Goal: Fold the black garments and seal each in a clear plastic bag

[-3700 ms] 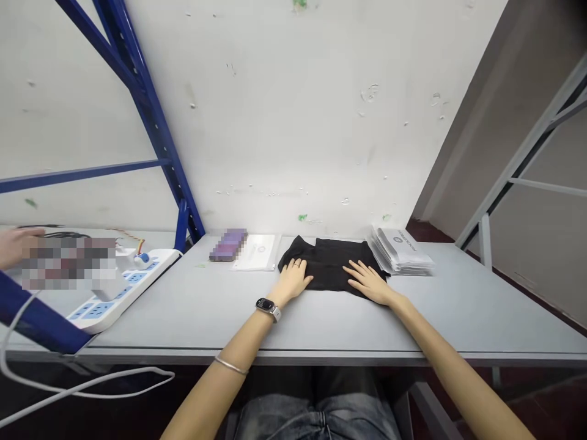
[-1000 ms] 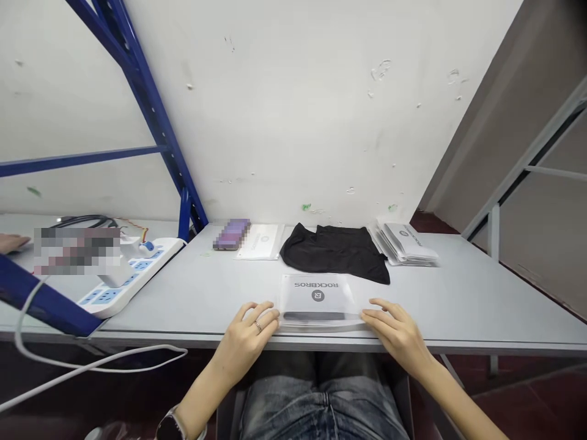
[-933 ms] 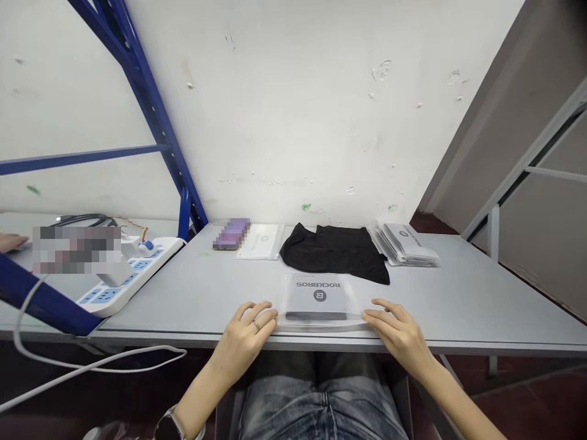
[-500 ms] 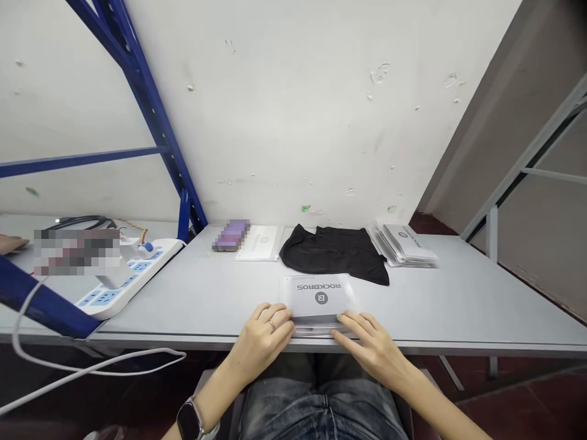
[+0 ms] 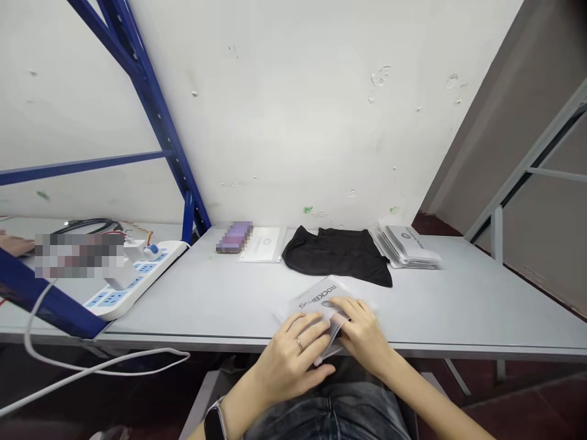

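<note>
Two bare hands are working at the near edge of a grey table (image 5: 463, 305), close together and gripping a clear packet (image 5: 318, 311) that holds a white card printed "ROCKBROS". The packet is tilting up off the tabletop between the hands, its far corner pointing away to the left. The left hand (image 5: 288, 360), wearing a ring (image 5: 299, 344) and a watch (image 5: 214, 421), is curling its fingers (image 5: 312, 333) narrowly around the packet's near side. The right hand (image 5: 362, 336) is pressing its closed-up fingers (image 5: 348, 308) over the top of the packet, almost touching the left hand.

Just beyond the packet, a black cloth (image 5: 337, 256) is lying at the far edge of the table. A stack of similar packets (image 5: 406, 244) is sitting to its right; a flat white packet (image 5: 261, 244) and a blurred purple object (image 5: 235, 237) are lying to its left. Farther left, a white power strip (image 5: 137, 275) is resting near a blue shelf frame (image 5: 156, 104), and another person's hand (image 5: 13, 244) is showing at the far left edge, against a scuffed white wall (image 5: 293, 110).
</note>
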### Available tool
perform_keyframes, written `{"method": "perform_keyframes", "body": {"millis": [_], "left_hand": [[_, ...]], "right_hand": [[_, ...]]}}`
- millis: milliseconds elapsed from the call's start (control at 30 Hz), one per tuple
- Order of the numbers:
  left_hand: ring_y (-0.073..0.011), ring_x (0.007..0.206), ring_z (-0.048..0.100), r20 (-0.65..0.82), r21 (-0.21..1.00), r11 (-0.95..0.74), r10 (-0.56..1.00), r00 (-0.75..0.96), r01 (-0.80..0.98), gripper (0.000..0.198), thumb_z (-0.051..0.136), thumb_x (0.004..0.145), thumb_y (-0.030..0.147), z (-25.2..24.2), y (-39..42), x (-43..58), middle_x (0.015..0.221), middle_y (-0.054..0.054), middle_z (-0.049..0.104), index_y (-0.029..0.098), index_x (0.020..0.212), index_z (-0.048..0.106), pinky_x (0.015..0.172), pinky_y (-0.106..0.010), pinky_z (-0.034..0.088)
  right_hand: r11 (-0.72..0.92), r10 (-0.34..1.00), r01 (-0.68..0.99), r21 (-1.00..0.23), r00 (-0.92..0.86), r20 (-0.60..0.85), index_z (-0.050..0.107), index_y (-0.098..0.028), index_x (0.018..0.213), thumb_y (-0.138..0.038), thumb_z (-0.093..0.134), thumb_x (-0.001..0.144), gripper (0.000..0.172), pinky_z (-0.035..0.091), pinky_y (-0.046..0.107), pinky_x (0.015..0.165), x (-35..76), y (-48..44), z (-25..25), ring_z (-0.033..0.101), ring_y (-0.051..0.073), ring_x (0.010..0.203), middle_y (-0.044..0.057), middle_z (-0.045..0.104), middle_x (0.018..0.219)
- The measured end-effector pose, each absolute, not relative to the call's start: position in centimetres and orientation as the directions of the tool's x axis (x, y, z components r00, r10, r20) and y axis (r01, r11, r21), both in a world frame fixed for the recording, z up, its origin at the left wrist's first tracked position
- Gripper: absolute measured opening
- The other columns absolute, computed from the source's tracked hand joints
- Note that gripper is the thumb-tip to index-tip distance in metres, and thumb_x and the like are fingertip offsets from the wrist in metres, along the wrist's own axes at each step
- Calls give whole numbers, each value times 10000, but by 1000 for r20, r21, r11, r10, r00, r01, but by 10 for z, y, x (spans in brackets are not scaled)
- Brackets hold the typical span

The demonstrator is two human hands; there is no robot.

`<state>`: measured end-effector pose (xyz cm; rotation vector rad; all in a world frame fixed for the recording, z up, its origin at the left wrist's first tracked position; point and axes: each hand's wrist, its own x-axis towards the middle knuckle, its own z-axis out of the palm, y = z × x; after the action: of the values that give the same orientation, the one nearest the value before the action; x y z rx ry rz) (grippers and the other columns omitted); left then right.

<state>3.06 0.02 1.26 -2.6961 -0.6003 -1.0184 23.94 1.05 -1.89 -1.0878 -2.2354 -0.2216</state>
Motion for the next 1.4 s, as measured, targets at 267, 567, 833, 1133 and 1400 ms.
{"method": "perform_keyframes", "body": {"millis": [267, 567, 833, 1133, 1400], "left_hand": [[-192, 1307, 434, 427, -128, -860, 402, 810, 495, 571, 349, 919, 18, 9, 17, 6, 1415, -107, 463, 194, 1456, 266, 1031, -346, 460], [-211, 1291, 456, 797, -100, -720, 355, 488, 687, 624, 317, 897, -17, 33, 58, -45, 1393, -73, 495, 231, 1467, 257, 1053, -379, 447], [-256, 1346, 373, 446, 29, -382, 832, 330, 924, 668, 319, 734, -96, 19, 158, -53, 1375, -89, 514, 159, 1326, 496, 1100, -479, 323], [-325, 1313, 408, 322, 34, -332, 896, 304, 943, 679, 359, 697, -114, 4, 203, -69, 1377, -198, 480, 121, 1321, 488, 1019, -551, 361], [-275, 1312, 413, 504, 86, -666, 671, 544, 741, 501, 403, 855, 43, 31, 119, -10, 1407, -133, 452, 182, 1334, 461, 1016, -474, 418]], "right_hand": [[678, 731, 430, -596, -482, 484, 636, -249, 1016, 6, 358, 536, 610, 334, 468, 1066, 266, 5, -4, 384, 233, 1300, 44, 466, 1366], [334, 942, 235, -913, -124, 313, 634, -226, 856, -245, 505, 789, 146, 355, 435, 1029, 304, 18, -8, 495, 272, 1191, 75, 539, 1277], [227, 972, 295, -928, -14, 233, 657, -220, 860, -242, 524, 722, 192, 332, 404, 1031, 302, 26, -19, 500, 277, 1172, 66, 576, 1210], [214, 974, 334, -918, 2, 228, 672, -217, 846, -257, 499, 694, 234, 374, 407, 994, 300, 25, -14, 539, 272, 1103, 66, 611, 1135], [322, 922, 449, -833, 49, 383, 669, -226, 923, -174, 452, 730, 295, 392, 396, 977, 282, 28, -13, 522, 262, 1155, 68, 573, 1213]]}}
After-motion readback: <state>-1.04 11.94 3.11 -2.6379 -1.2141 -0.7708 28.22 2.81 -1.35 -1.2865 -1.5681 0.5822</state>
